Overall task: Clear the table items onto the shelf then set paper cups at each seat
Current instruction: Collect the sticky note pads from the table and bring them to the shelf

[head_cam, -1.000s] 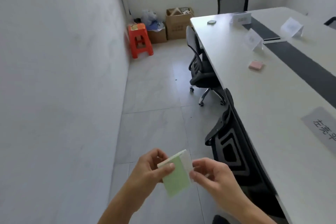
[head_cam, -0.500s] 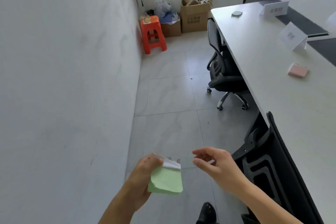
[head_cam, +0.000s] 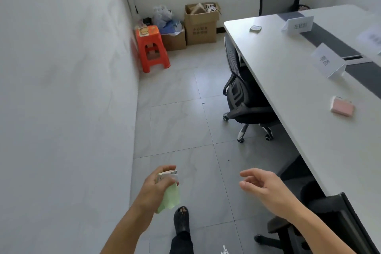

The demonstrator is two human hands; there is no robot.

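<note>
The left hand (head_cam: 156,185) grips a thin green paper pad (head_cam: 170,199), white at its top. The right hand (head_cam: 262,185) beside it is loosely spread. Ahead of the grip, folded name cards (head_cam: 327,61) carry blurred writing.

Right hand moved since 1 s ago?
Yes. The right hand has come off the green pad held in the left hand and swung right, toward the table edge.

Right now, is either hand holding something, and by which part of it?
The left hand grips the green paper pad by its top end. The right hand holds nothing.
</note>
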